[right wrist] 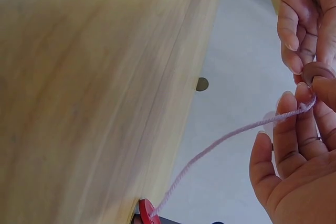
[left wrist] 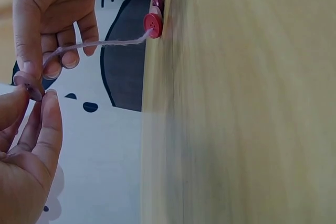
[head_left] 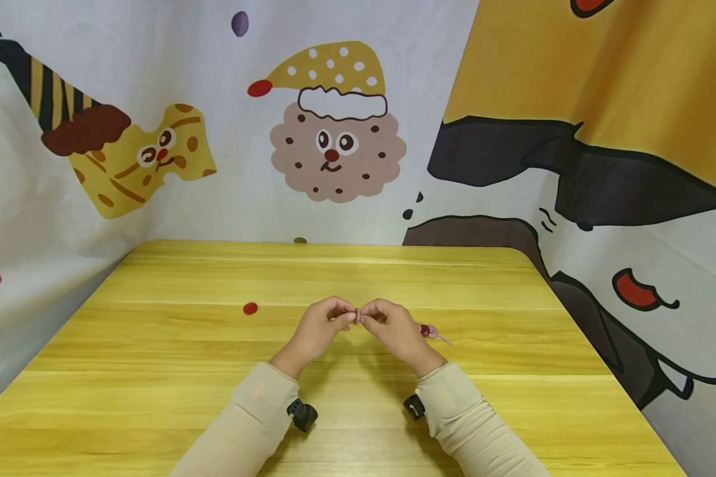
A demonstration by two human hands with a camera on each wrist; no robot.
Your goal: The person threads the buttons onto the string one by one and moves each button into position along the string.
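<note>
Over the middle of the table, my two hands meet fingertip to fingertip. My left hand (head_left: pixel 322 324) pinches a small brownish-pink button (left wrist: pixel 29 85) between thumb and fingers. Close against that button, my right hand (head_left: pixel 396 331) pinches a pale purple yarn (right wrist: pixel 220 140); the yarn's end is hidden at the fingertips. From there the yarn sags to a red button (left wrist: pixel 153 24) threaded on it, which lies on the table beside other threaded buttons. Part of this string of buttons (head_left: pixel 425 329) shows beyond my right hand in the head view.
A loose red button (head_left: pixel 250 308) lies on the wooden table (head_left: pixel 155 371), left of my hands. Behind the table hangs a curtain (head_left: pixel 215 59) with cartoon prints. Each wrist carries a small black camera, such as the left wrist camera (head_left: pixel 302 415).
</note>
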